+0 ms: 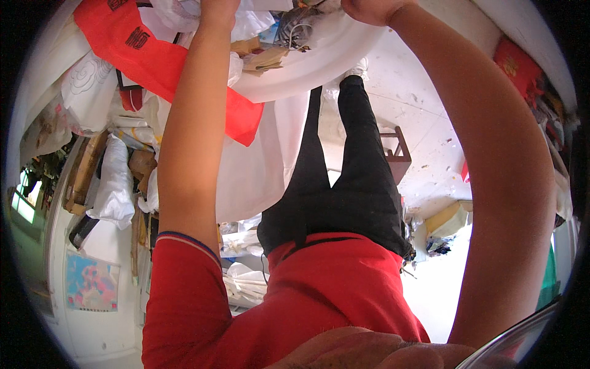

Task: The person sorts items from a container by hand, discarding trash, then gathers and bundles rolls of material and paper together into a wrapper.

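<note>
My left hand [219,10] shows only at the wrist and lower palm at the top edge; its fingers are cut off. Beneath that forearm runs a long red strip [159,62] with black printed characters, hanging past the curved edge of a white table [318,76]. Near the right side of the tabletop is my right hand [373,10], its fingers partly curled and cut off by the top edge. Whether either hand holds anything is hidden. Between the hands lie brown paper pieces [266,61], a thin white loop [300,37] and clear plastic wrapping [251,23].
A white cloth [251,177] hangs below the table edge. A dark wooden stool [398,157] stands on the scuffed pale floor [433,124]. White bundles [115,184] and long cardboard boxes [85,170] crowd the left, near a colourful poster [92,281]. Red items [518,64] sit at the right.
</note>
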### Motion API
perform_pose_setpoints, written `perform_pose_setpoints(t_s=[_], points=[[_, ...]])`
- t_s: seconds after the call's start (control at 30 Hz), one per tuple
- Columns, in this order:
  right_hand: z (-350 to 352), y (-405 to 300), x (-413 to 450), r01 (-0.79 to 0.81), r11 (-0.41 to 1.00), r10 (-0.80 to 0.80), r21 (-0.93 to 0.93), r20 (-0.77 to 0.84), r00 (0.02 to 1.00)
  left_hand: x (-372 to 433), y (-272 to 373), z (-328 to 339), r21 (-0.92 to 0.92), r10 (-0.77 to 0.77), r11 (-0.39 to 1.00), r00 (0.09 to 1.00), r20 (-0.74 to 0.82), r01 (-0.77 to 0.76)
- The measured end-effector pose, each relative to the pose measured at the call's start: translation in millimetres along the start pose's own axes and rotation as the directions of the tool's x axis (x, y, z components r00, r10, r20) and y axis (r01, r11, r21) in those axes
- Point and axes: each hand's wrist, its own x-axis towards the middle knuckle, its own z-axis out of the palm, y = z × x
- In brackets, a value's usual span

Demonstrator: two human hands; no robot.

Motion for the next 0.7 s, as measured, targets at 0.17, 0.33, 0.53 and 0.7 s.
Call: perform_pose_setpoints(t_s=[0.17,0.33,0.53,0.7], points=[[-16,-9,5,-0.032,0.997,0.032,0.071,-0.004,0.999,-9,-20,2,0.039,0.009,0.999,0.982,0.186,-0.017],[-9,-21,14,-0.21,0.977,0.208,0.019,0.101,0.973,-1,-85,7,0.023,-0.129,0.991,0.864,0.486,0.135],[-9,-23,14,-0.263,0.956,0.277,-0.132,0.102,0.955,-52,-84,59,0.577,-0.367,0.817,0.774,0.517,0.001],[-2,-25,14,-0.28,0.96,0.28,0.014,0.021,0.96,-59,-103,69,0.702,-0.452,0.708,0.71,0.539,-0.082]])
